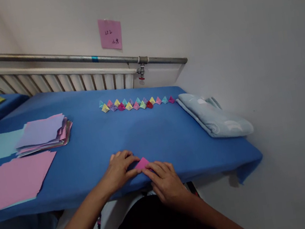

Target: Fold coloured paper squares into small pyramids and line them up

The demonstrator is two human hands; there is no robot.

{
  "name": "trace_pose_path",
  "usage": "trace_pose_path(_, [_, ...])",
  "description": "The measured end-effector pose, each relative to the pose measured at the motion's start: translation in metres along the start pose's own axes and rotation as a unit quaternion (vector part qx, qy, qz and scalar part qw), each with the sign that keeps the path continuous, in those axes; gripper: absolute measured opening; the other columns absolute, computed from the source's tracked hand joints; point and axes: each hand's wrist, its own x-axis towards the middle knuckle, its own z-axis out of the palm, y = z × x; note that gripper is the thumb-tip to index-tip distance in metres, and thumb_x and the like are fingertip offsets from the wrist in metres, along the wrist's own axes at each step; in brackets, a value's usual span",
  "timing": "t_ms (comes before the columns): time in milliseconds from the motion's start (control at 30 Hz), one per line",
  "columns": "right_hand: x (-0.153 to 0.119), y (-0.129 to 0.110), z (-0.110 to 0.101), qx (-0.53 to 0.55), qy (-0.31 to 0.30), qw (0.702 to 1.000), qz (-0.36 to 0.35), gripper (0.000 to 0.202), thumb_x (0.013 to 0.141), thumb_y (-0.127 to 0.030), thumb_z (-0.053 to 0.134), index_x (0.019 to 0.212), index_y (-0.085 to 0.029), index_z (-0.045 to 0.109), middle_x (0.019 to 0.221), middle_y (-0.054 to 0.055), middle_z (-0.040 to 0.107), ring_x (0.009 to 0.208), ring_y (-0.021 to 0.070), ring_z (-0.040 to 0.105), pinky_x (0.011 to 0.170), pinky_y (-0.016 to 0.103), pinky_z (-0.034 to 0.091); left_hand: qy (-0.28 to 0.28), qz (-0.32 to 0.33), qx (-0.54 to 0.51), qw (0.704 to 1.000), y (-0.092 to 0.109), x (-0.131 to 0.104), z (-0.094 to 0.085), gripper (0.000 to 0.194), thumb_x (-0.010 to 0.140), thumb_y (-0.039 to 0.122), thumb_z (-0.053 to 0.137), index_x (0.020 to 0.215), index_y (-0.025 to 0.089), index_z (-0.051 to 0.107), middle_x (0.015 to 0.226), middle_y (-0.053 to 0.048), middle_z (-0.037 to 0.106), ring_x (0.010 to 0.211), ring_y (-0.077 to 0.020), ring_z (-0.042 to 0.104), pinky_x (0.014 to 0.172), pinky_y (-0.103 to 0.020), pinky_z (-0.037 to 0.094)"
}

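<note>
Handwritten in dark strokes on a pink note (111, 36), stuck to the white wall (156, 22) above the metal pipe (55, 59). Set out in two short lines. In the upper line, looks like a number, perhaps ending in 2, but too small to read for certain. In the lower line, farther right, seems like Chinese writing, perhaps starting with 小 and ending too blurred to tell.

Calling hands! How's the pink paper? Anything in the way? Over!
Left hand, right hand: on pink paper. Paper near front edge of blue cloth. Folded paper shapes farther back, out of the way.
</note>
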Motion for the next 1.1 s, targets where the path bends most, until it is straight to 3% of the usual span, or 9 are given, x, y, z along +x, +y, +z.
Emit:
trace_pose_path(333, [-0.002,0.0,0.0,0.004,-0.006,1.0,0.002,0.058,0.078,-0.008,0.051,0.134,-0.022,0.045,0.131,0.008,0.052,0.119,0.0253,0.04,0.098,0.042,0.032,-0.106,-0.064,0.037,0.992,0.006,0.014,-0.025,0.035,0.08,0.042,0.059,0.115,0.038,0.061,0.102,-0.004,0.059,0.096,-0.0246,0.055,0.08,-0.039,0.039])
trace_pose_path(567, [-0.002,0.0,-0.003,0.015,-0.003,1.0,0.003,0.057,0.078,-0.008,0.05,0.133,-0.022,0.045,0.133,0.008,0.05,0.121,0.0254,0.039,0.1,0.043,0.032,-0.074,-0.115,0.09,0.986,0.003,-0.002,-0.028,0.037,0.081,0.045,0.058,0.117,0.036,0.06,0.099,-0.006,0.061,0.097,-0.0278,0.057,0.079,-0.043,0.042])
trace_pose_path(667, [-0.003,0.0,-0.002,0.013,-0.002,1.0,0.001,0.058,0.078,-0.008,0.05,0.133,-0.022,0.044,0.133,0.008,0.05,0.121,0.0251,0.04,0.099,0.043,0.032,0.012,-0.102,0.129,0.986,0.016,-0.013,-0.014,0.038,0.083,0.04,0.056,0.118,0.026,0.06,0.106,-0.01,0.062,0.096,-0.0283,0.057,0.078,-0.044,0.045])
trace_pose_path(767, [-0.003,0.0,0.001,0.006,0.009,1.0,-0.002,0.055,0.079,-0.011,0.051,0.133,-0.019,0.045,0.133,0.011,0.05,0.119,0.0256,0.04,0.098,0.043,0.033,0.104,0.02,0.102,0.989,0.039,-0.027,0.011,0.043,0.088,0.028,0.051,0.13,0.021,0.048,0.127,-0.012,0.056,0.114,-0.0259,0.052,0.093,-0.044,0.042])
trace_pose_path(900, [-0.004,0.001,0.004,-0.007,0.022,1.0,-0.006,0.046,0.08,-0.016,0.051,0.127,-0.017,0.051,0.127,0.013,0.054,0.119,0.0264,0.04,0.098,0.044,0.033,0.137,0.082,0.128,0.979,0.055,-0.045,0.039,0.051,0.09,0.03,0.047,0.138,0.015,0.037,0.132,-0.014,0.055,0.119,-0.0255,0.051,0.1,-0.048,0.037])
trace_pose_path(1100, [-0.004,0.001,0.002,-0.006,0.012,1.0,-0.007,0.05,0.079,-0.013,0.052,0.128,-0.017,0.049,0.128,0.011,0.054,0.12,0.0255,0.04,0.098,0.043,0.033,0.148,0.102,0.244,0.953,0.04,-0.058,0.051,0.051,0.091,0.02,0.041,0.141,0.016,0.034,0.14,-0.008,0.048,0.125,-0.0223,0.047,0.108,-0.048,0.024])
